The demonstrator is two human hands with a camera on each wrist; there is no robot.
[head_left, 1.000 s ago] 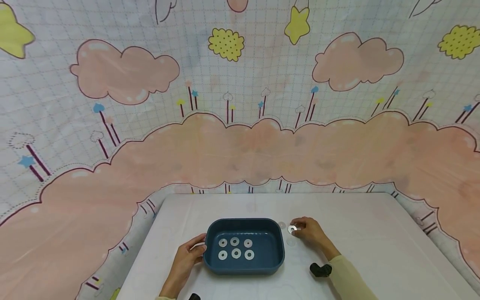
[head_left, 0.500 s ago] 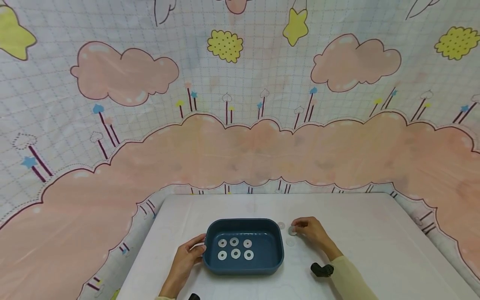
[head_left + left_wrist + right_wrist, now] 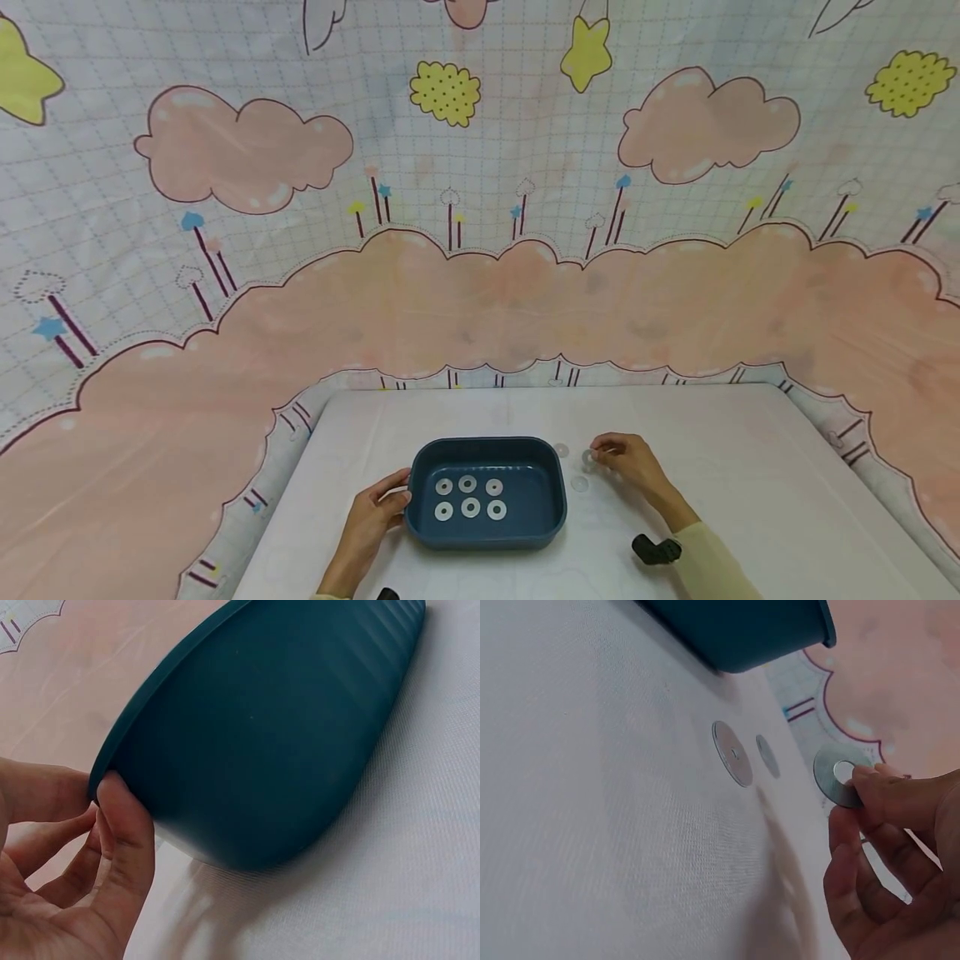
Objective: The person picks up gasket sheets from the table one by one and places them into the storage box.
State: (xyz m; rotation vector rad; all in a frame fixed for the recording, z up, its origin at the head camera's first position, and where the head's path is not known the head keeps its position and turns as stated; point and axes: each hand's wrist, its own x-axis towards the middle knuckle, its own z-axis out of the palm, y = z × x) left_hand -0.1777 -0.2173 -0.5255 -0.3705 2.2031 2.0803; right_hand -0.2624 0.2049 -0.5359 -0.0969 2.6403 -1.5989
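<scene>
My right hand point(image 3: 633, 468) pinches a flat metal washer point(image 3: 827, 772) between thumb and fingers, held up at a tilt over the table in the right wrist view. To the right of a dark blue plastic bin point(image 3: 487, 542), two more washers lie flat: one near the bin's far corner point(image 3: 557, 451), another closer to me point(image 3: 574, 483). Inside the bin, several washers point(image 3: 477, 507) are laid out in two rows on the left and middle of its floor. At the bin's left end, my left hand point(image 3: 369, 525) holds the rim, its thumb point(image 3: 124, 806) against the outer wall.
The bin stands on a white-covered table point(image 3: 675, 417). Behind the table hangs a cloth point(image 3: 487, 308) printed with clouds and stars. A black device point(image 3: 656, 550) is worn at my right wrist.
My right hand has drawn slightly to the right with the washer, which has turned in its fingers. The left hand and bin hold their place.
</scene>
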